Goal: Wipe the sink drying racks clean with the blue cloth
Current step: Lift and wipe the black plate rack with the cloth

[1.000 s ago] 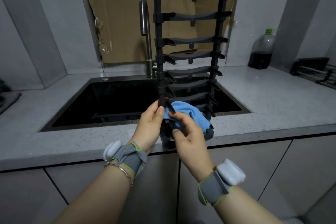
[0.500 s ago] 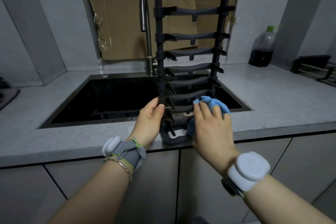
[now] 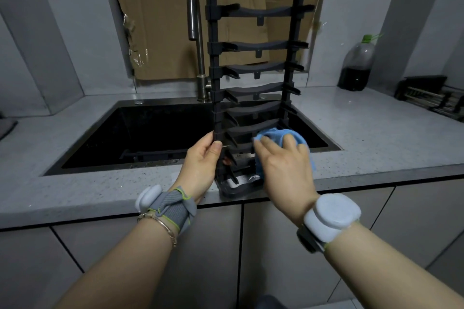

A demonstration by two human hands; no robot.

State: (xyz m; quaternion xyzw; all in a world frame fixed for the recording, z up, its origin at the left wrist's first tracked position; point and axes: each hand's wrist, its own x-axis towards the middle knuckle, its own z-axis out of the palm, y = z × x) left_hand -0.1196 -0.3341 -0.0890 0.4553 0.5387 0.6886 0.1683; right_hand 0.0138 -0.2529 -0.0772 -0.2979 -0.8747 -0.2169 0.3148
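1. The drying rack (image 3: 258, 45) stands upright on the counter's (image 3: 125, 183) front edge, before the sink (image 3: 150, 128).
2. The left hand (image 3: 202, 165) grips its left rail, low down.
3. The right hand (image 3: 283, 170) holds the blue cloth (image 3: 276, 133) bunched against the lower right rungs.

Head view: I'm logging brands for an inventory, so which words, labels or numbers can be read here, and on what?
No text here is legible.
On the drying rack, at its base: a small pale mark, too blurred to read.
On the bottle: no label shows.
On the cardboard: no print shows.
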